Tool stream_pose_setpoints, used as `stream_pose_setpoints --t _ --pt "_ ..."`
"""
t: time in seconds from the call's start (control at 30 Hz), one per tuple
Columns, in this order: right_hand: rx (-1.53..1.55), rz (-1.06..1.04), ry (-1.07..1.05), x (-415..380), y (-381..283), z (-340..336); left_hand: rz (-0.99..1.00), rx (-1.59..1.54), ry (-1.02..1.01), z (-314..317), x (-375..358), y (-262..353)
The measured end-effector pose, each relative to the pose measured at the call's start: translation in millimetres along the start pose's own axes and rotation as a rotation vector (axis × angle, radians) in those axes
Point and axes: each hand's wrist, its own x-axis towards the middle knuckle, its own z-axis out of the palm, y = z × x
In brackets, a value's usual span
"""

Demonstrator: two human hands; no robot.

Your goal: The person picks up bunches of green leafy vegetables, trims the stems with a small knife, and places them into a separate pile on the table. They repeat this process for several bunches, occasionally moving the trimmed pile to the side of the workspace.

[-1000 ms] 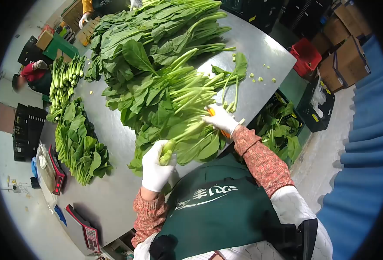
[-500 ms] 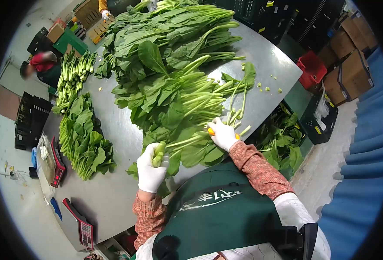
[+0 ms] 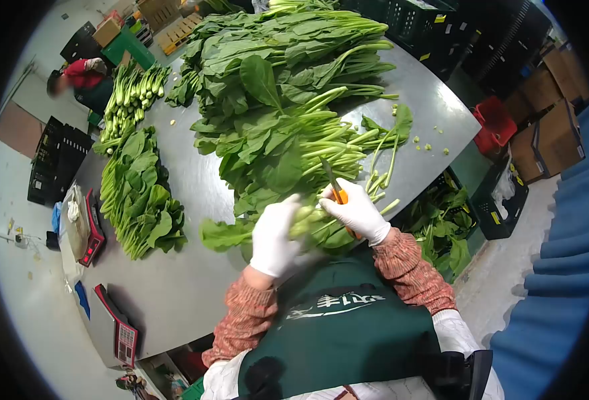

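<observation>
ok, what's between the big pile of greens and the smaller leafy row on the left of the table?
Mostly bare metal tabletop, with one small pale scrap toward the far end. Shows in the head view.

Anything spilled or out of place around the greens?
Slightly: small green scraps lie scattered on the table, apart from the pile of greens; they look odd as loose crumbs on bare metal.
</observation>
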Motion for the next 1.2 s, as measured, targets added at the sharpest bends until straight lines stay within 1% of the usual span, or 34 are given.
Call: stream_pose_setpoints --t 0.03,0.07,0.13,0.17,0.2,0.23,0.27,0.3,0.37,0.4,0.43,0.5,0.57,0.6,0.63,0.7,0.73,0.77,0.8,0.83,0.87,0.9,0.93,0.97,1.03,1.07,1.17,1.2 --pt "0.047 0.011 0.007 -2.4 -11.4 2.1 0.023 0.014 -0.01 8.6 2.1 0.0" --pt "0.094 0.021 0.017 -3.8 -21.2 3.6 -0.011 -0.036 -0.018 18.0 2.2 -5.9" --pt "0.149 0.049 0.015 -6.9 -24.1 3.6 -0.138 -0.13 -0.071 17.8 0.7 -6.0" --pt "0.127 0.049 0.085 -9.2 -25.4 3.9 -0.198 -0.18 -0.097 18.7 1.3 -6.4" --pt "0.104 0.044 0.154 -11.4 -28.1 4.4 -0.103 -0.174 -0.016 18.6 2.4 -10.1" --pt "0.081 0.043 0.219 -13.2 -29.5 6.1 -0.133 -0.204 -0.013 16.1 2.2 -12.2" --pt "-0.271 -0.367 0.354 -7.5 -4.8 4.6 -0.163 -0.23 -0.007 11.0 2.7 -14.0" --pt "-0.332 -0.368 0.335 -11.9 -4.2 4.2 -0.198 -0.253 0.0 5.0 2.6 -13.7" --pt "-0.332 -0.335 0.216 -24.7 -8.6 12.0 -0.245 -0.332 -0.003 -2.2 2.5 -12.7" --pt "-0.388 -0.363 0.179 -27.4 -7.1 15.3 -0.269 -0.383 -0.009 -3.8 2.7 -12.1" --pt "-0.348 -0.344 0.178 -30.6 -7.0 20.4 -0.287 -0.434 -0.012 -4.9 5.1 -11.3" --pt "-0.392 -0.287 0.189 -28.8 -0.4 25.1 -0.356 -0.537 -0.057 -11.5 7.1 -4.1" --pt "-0.353 -0.137 0.196 -19.2 22.9 20.2 -0.433 -0.635 -0.111 -23.7 8.3 6.8" --pt "-0.332 -0.061 0.197 -14.6 39.7 15.6 -0.553 -0.83 -0.123 -30.8 7.0 12.0" --pt "-0.372 -0.117 0.25 -11.5 60.1 6.4 -0.523 -0.809 -0.089 -37.0 6.1 13.4" --pt "-0.257 0.092 0.176 -18.6 65.4 -7.8 -0.463 -0.769 0.003 -50.1 7.6 13.3" --pt "-0.22 0.08 0.164 -23.3 58.2 -8.5 -0.537 -0.861 0.034 -66.3 12.9 22.2" --pt "-0.18 0.069 0.162 -28.1 49.2 -10.6 -0.517 -0.793 0.134 -74.3 10.4 14.9" --pt "-0.109 0.114 0.163 -29.0 45.3 -11.2 -0.529 -0.812 0.211 -86.7 7.2 2.1" --pt "-0.117 0.121 0.184 -29.7 46.5 -14.8 -0.409 -0.881 0.379 -97.9 3.8 -11.8" --pt "-0.125 0.124 0.205 -29.2 49.0 -19.2 -0.385 -0.895 0.503 -116.2 1.3 -20.6" --pt "-0.129 0.125 0.219 -28.1 52.6 -21.3 -0.32 -1.106 0.656 -129.6 -5.2 -34.3" --pt "-0.127 0.101 0.25 -26.9 63.3 -23.6 -0.218 -1.237 0.737 -145.7 -13.1 -43.7" --pt "-0.14 0.125 0.256 -26.7 62.0 -27.1 -0.073 -1.278 0.769 -157.3 -18.1 -62.1" --pt "-0.198 0.129 0.261 -26.9 60.8 -27.5 0.012 -1.379 0.821 -172.1 -30.2 -84.9" --pt "-0.192 0.104 0.265 -26.6 64.8 -24.6 0.005 -1.347 0.875 -173.5 -36.7 -92.5" --pt "-0.205 0.026 0.162 -29.3 78.4 -12.1 -0.046 -1.415 1.034 -167.7 -48.9 -98.1" --pt "-0.243 -0.055 0.129 -29.8 92.3 -6.7 0.031 -1.448 0.893 -169.0 -55.8 -110.0"
